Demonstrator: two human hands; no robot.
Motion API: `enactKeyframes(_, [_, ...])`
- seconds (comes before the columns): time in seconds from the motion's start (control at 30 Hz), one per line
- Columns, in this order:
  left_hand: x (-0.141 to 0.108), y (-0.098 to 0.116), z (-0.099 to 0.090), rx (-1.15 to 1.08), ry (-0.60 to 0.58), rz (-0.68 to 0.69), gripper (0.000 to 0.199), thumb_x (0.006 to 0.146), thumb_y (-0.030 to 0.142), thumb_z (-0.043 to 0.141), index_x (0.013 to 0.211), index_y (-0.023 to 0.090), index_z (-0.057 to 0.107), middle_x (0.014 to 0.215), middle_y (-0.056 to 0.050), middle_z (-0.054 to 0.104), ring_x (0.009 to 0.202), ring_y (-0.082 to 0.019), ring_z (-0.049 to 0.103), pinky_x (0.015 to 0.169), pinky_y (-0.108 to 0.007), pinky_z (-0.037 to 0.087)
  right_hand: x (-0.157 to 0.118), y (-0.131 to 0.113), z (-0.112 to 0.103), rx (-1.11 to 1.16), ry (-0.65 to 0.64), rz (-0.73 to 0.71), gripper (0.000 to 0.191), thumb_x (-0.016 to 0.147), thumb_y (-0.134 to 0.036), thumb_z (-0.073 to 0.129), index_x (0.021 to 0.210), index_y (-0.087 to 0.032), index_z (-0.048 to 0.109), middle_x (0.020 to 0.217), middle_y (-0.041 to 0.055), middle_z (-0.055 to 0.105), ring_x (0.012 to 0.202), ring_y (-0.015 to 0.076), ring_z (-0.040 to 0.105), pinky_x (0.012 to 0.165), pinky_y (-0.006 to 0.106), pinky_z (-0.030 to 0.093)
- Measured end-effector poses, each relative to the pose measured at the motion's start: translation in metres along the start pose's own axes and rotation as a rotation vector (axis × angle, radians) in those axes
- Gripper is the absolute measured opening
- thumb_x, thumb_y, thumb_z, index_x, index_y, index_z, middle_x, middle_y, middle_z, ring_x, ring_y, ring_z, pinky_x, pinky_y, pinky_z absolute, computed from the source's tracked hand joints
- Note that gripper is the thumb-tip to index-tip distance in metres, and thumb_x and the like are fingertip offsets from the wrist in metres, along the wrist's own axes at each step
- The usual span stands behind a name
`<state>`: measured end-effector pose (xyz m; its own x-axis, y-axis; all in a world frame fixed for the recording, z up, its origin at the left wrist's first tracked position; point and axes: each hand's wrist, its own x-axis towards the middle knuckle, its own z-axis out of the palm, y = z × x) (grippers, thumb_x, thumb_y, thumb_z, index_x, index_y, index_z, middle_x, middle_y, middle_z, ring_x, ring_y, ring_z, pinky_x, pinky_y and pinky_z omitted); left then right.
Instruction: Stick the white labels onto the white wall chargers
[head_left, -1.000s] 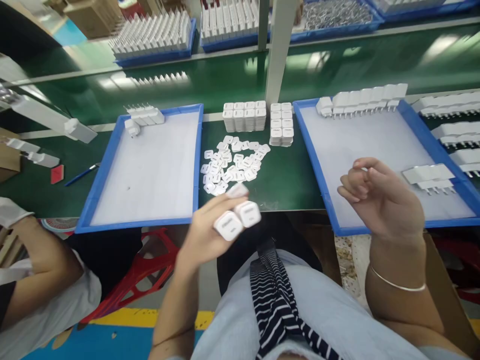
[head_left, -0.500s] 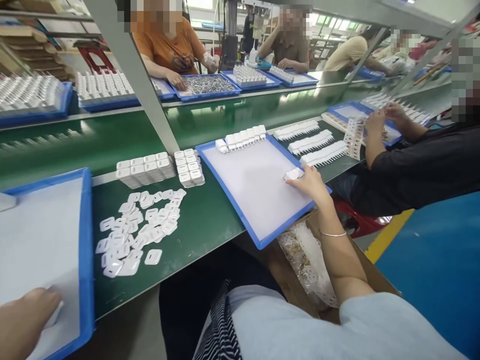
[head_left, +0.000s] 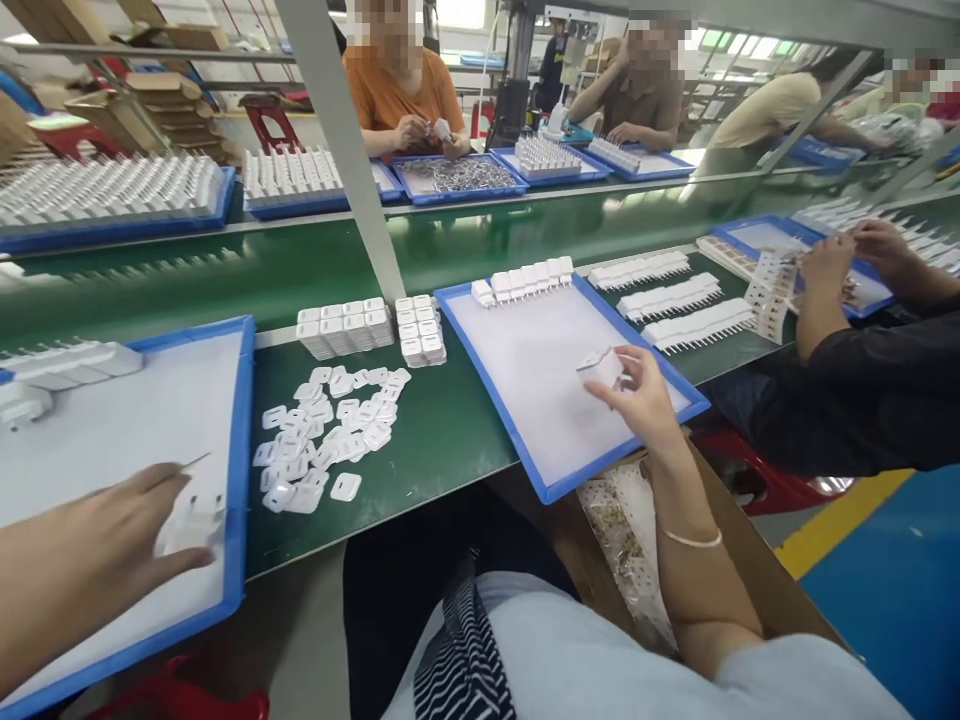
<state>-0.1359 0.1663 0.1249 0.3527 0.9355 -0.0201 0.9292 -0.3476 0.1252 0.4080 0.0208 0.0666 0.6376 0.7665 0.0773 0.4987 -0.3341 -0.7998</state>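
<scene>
My left hand point(head_left: 124, 535) is over the left tray, thumb and fingers around a white plug casing point(head_left: 196, 524) with small dark marks on top. A thin dark strip point(head_left: 196, 462) sticks out past its fingertips. My right hand point(head_left: 637, 395), with a band on its wrist, is over the right tray, thumb and index finger around a white plug piece point(head_left: 596, 364) that blends into the tray's pale lining. Along the far edge of the right tray point(head_left: 502, 425) stands a row of white plugs point(head_left: 534, 280). More white plugs point(head_left: 82, 360) lie in the left tray point(head_left: 246, 440).
Between the trays lie loose white covers point(head_left: 330, 430) and stacked covers point(head_left: 345, 328). Rows of plugs point(head_left: 682, 297) lie to the right, near a co-worker's hands point(head_left: 832, 265). A metal post point(head_left: 337, 120) rises behind the stacks. An open carton point(head_left: 720, 520) stands below the right tray.
The view has swung left, showing more of the left tray. My left hand has spread around the casing, which now shows more. My right hand has lifted slightly and turned with its piece.
</scene>
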Motion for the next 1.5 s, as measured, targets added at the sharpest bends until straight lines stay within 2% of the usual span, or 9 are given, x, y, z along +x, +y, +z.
enactKeyframes(0.1, [-0.018,0.062,-0.003,-0.152,0.04,0.043,0.085,0.061,0.087,0.069,0.124,0.03,0.072,0.131,-0.002,0.071,0.094,-0.034,0.073,0.094,-0.058,0.054,-0.055,-0.034,0.037,0.369,-0.144,-0.246,0.072,0.076,-0.045,0.08,0.134,-0.025,0.043,0.135,0.0142,0.061,0.119,0.0279,0.063,0.1,0.043,0.052])
enactKeyframes(0.23, [-0.044,0.148,0.033,-0.93,0.006,0.109,0.069,0.069,0.061,0.084,0.128,0.027,0.071,0.136,-0.009,0.069,0.124,-0.034,0.068,0.1,-0.048,0.06,-0.118,-0.074,0.094,0.522,-0.11,-0.462,0.074,0.076,-0.03,0.084,0.139,-0.028,0.046,0.135,0.0119,0.056,0.126,0.0284,0.058,0.108,0.045,0.049])
enactKeyframes(0.43, [-0.053,0.209,0.086,-1.524,0.237,-0.131,0.06,0.065,0.042,0.092,0.118,0.018,0.075,0.119,-0.012,0.075,0.112,-0.03,0.073,0.093,-0.036,0.063,-0.165,-0.098,0.167,0.618,-0.072,-0.607,0.079,0.079,-0.022,0.081,0.146,-0.03,0.041,0.14,0.0126,0.054,0.131,0.0307,0.055,0.108,0.049,0.051])
enactKeyframes(0.63, [-0.054,0.202,0.09,-1.622,0.358,-0.27,0.041,0.078,0.03,0.084,0.116,0.018,0.075,0.124,-0.011,0.074,0.116,-0.025,0.07,0.104,-0.037,0.056,-0.176,-0.092,0.18,0.727,-0.344,-0.713,0.085,0.082,-0.007,0.069,0.155,-0.029,0.032,0.156,0.0156,0.043,0.147,0.0342,0.042,0.119,0.059,0.038])
enactKeyframes(0.8, [-0.059,0.168,0.083,-1.572,0.179,-0.063,0.041,0.075,0.026,0.085,0.115,0.019,0.076,0.125,-0.012,0.075,0.117,-0.028,0.07,0.105,-0.04,0.054,-0.136,-0.098,0.151,0.871,-0.596,-0.385,0.02,0.096,-0.022,0.06,0.113,-0.028,0.069,0.115,0.0059,0.069,0.112,0.0226,0.065,0.095,0.038,0.055])
enactKeyframes(1.0, [-0.066,0.157,0.071,-1.147,0.012,0.257,0.038,0.073,0.021,0.085,0.11,0.019,0.077,0.108,-0.01,0.078,0.095,-0.023,0.075,0.086,-0.033,0.06,-0.099,-0.125,0.133,0.518,-0.887,-0.248,0.018,0.083,-0.034,0.079,0.097,-0.022,0.075,0.085,0.0021,0.067,0.079,0.0176,0.062,0.063,0.028,0.048])
enactKeyframes(1.1, [-0.069,0.161,0.072,-1.084,0.049,0.292,0.04,0.076,0.019,0.082,0.115,0.021,0.074,0.117,-0.011,0.076,0.106,-0.024,0.074,0.093,-0.036,0.06,-0.097,-0.131,0.124,0.361,-0.87,-0.349,0.015,0.09,-0.033,0.072,0.082,-0.02,0.072,0.082,0.0028,0.071,0.074,0.0167,0.062,0.06,0.029,0.045])
enactKeyframes(1.23, [-0.071,0.166,0.074,-1.044,0.228,0.291,0.042,0.079,0.015,0.079,0.12,0.023,0.071,0.128,-0.012,0.073,0.119,-0.024,0.071,0.102,-0.039,0.058,-0.103,-0.132,0.1,0.339,-0.658,-0.387,0.01,0.097,-0.029,0.064,0.093,-0.023,0.071,0.072,-0.0016,0.066,0.06,0.0117,0.056,0.059,0.027,0.046])
enactKeyframes(1.5, [-0.072,0.176,0.069,-0.941,0.349,0.289,0.048,0.083,0.011,0.074,0.129,0.023,0.066,0.137,-0.01,0.068,0.123,-0.022,0.068,0.107,-0.036,0.057,-0.128,-0.135,0.092,0.616,-0.831,-0.114,0.024,0.088,-0.024,0.075,0.11,-0.026,0.082,0.057,-0.004,0.062,0.044,0.0078,0.051,0.041,0.02,0.045])
